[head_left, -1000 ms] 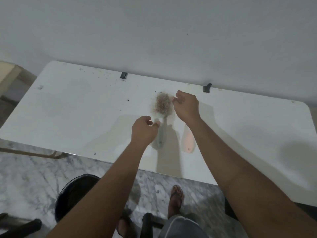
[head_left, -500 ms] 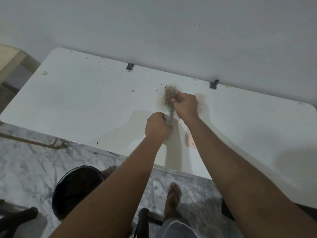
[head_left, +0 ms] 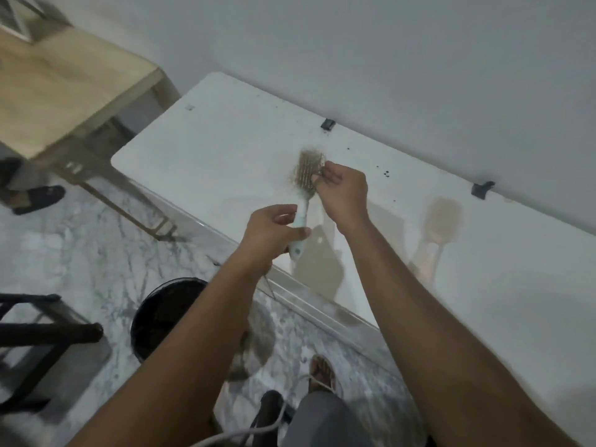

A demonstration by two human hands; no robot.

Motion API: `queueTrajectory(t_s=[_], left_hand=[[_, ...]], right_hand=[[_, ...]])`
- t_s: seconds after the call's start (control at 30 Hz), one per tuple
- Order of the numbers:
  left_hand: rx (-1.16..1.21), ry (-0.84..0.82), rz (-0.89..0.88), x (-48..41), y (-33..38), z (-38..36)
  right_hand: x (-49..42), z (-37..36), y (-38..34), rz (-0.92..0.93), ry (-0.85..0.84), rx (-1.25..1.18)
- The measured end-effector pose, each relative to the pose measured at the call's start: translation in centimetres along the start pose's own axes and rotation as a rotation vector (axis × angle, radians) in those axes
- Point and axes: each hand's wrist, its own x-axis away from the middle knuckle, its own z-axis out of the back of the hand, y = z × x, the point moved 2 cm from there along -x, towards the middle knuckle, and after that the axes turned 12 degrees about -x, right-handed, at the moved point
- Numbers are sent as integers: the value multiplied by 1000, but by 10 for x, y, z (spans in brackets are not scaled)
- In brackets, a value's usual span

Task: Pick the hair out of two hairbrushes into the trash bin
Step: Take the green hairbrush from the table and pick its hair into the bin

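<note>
Dim, flat indoor light, with heavy smear toward the left and right of the view.

The white worktop [head_left: 225, 150] was the brightest surface, dull grey rather than glaring. The left hand [head_left: 271, 233] and right hand [head_left: 345, 191] dropped a soft-edged grey-brown shadow [head_left: 319, 266] onto it just beneath them. The hairbrush [head_left: 304, 191] and the hair [head_left: 306, 166] matted in it were fairly crisp, while the pink hairbrush [head_left: 442, 221] further right was a ghostly blur. The wooden table [head_left: 64, 91], the slipper [head_left: 35, 195] and the marble floor [head_left: 80, 253] were streaked. The forearms ballooned toward the lower corners.
</note>
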Motion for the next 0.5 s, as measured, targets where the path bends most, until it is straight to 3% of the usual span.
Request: queueTrajectory(t_s=[0.3, 0.5], left_hand=[[281, 154, 102, 63, -88, 165], [412, 268, 210, 88, -195, 243]], right_hand=[[90, -180, -1, 70, -313, -36], [156, -288, 69, 84, -532, -26]])
